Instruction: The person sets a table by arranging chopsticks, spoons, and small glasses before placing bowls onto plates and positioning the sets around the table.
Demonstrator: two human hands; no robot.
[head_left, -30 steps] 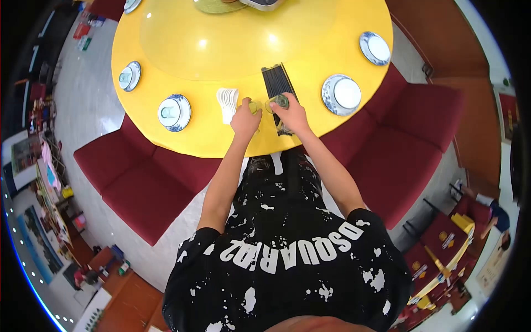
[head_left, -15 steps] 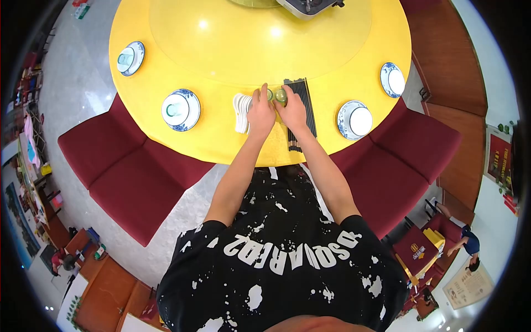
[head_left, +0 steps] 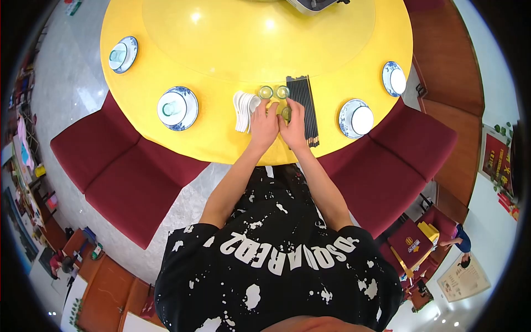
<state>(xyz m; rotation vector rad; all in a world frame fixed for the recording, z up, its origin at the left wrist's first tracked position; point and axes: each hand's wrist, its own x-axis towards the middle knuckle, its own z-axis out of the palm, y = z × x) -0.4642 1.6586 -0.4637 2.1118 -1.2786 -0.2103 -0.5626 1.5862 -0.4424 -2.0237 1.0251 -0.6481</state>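
Note:
My right hand [head_left: 292, 123] is curled around a small green-tinted glass [head_left: 286, 113], which shows between its fingers. Beside it, my left hand [head_left: 265, 126] has thumb and fingers bent together; what they hold, if anything, is hidden. Just beyond my fingertips two more glasses, a left one [head_left: 266, 92] and a right one [head_left: 282, 92], stand side by side on the yellow tabletop. A row of white spoons [head_left: 242, 112] lies left of my left hand. To the right of my right hand lies a bundle of black chopsticks [head_left: 305, 110].
Place settings line the table edge: a near-left plate with bowl and glass [head_left: 188, 119], a far-left one [head_left: 131, 58], a near-right bowl [head_left: 362, 120] and a far-right bowl [head_left: 397, 82]. Dark red chairs [head_left: 133, 182] flank me. A dark appliance [head_left: 312, 4] sits at the back.
Both hands have drawn back toward me from the glasses they were at. Two glasses now stand uncovered beyond my fingers, and another shows at my right hand.

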